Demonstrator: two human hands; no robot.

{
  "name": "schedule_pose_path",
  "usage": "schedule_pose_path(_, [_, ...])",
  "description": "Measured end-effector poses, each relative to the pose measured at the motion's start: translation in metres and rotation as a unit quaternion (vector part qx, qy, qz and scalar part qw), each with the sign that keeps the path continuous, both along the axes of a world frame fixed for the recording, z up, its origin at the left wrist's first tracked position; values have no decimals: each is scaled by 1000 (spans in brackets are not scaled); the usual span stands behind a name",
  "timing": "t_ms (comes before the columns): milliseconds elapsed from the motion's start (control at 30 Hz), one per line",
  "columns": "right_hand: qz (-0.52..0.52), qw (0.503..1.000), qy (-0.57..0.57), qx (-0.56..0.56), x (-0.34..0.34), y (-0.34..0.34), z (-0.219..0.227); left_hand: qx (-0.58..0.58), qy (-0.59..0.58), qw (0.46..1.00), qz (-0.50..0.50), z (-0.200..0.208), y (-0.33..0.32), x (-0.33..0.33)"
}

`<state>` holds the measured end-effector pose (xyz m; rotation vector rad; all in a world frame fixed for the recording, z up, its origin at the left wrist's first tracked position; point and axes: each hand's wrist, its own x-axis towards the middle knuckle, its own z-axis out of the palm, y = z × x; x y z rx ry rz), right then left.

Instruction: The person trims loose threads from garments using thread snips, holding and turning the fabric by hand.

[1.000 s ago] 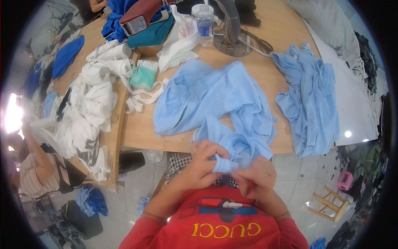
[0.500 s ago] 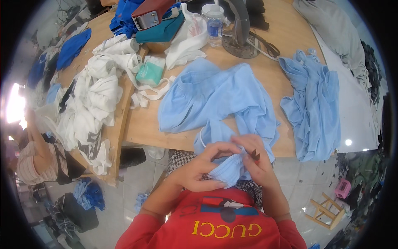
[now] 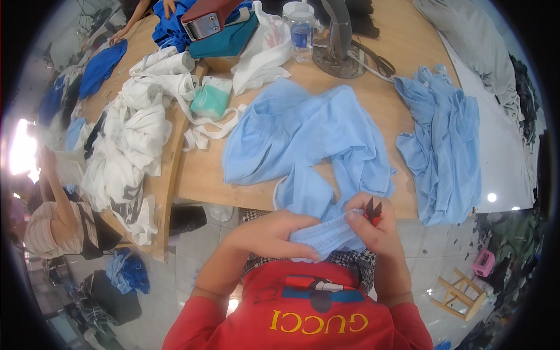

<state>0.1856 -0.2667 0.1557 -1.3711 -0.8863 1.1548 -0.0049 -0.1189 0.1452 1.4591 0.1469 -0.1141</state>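
- Your left hand (image 3: 274,233) grips the light-blue gathered cuff (image 3: 328,234).
- Your right hand (image 3: 373,227) pinches its other end, holding snips (image 3: 372,210) too.
- Your hands moved apart, so the cuff spreads between them.

Single head-worn fisheye view, looking down from above, hands (image 3: 273,234) near at lower centre, table (image 3: 198,181) beyond

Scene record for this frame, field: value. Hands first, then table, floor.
left hand: gripping gathered band of light blue garment
right hand: at same band, holding small red tool with dark pointed tips
table: rest of that garment; second light blue garment, right; white cloth pile, left; teal packet; clear bottle
floor: wooden stool, right
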Motion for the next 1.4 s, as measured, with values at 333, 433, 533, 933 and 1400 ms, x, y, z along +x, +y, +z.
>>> schedule_pose_path(333, [23,995,97,-8,-5,17,-7,135,-307,923,190,-12,-30,12])
schedule_pose_path(433, [-14,982,187,2,-13,18,-10,176,-319,919,148,0,-25,24])
schedule_pose_path(533, [-164,982,65,65,-10,25,-27,250,-329,896,165,-7,-18,21])
schedule_pose_path(933, [-90,909,-356,195,-19,-1,13,268,-183,915,240,-17,-36,22])
schedule_pose_path(1400, [-112,887,-388,223,-28,-9,12,231,-190,916,267,-11,-47,13])
